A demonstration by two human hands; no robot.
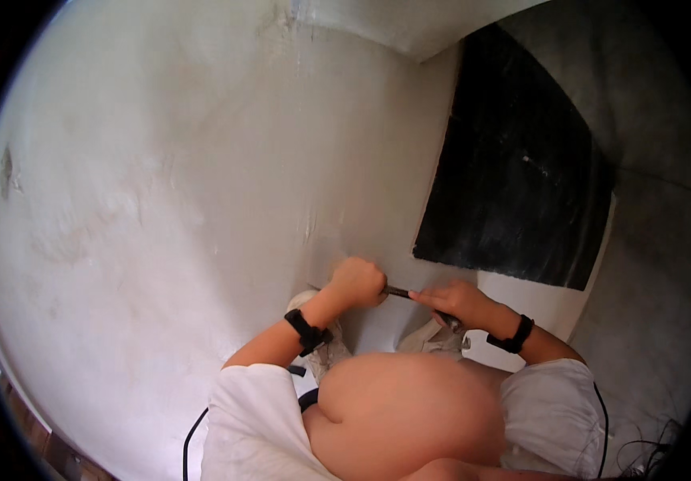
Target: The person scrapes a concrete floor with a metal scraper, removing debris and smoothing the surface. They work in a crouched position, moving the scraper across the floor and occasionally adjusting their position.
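My left hand (357, 282) is closed in a fist around one part of a narrow dark metal tool (398, 292). The tool's bare middle shows between my two hands. My right hand (466, 306) grips the other end, where a rounded dark handle end (448, 322) shows below the fingers. A thin tip pokes out to the left past my left fist, just above a pale shoe (301, 301). What kind of tool it is, I cannot tell. Each wrist wears a black strap.
A pale, scuffed surface (225, 160) spreads across the left and middle. At the right lies a large black sheet (514, 176), with a white panel (530, 298) beside its near edge. A pale overhanging edge (410, 32) crosses the top. My other shoe (432, 337) is below my right hand.
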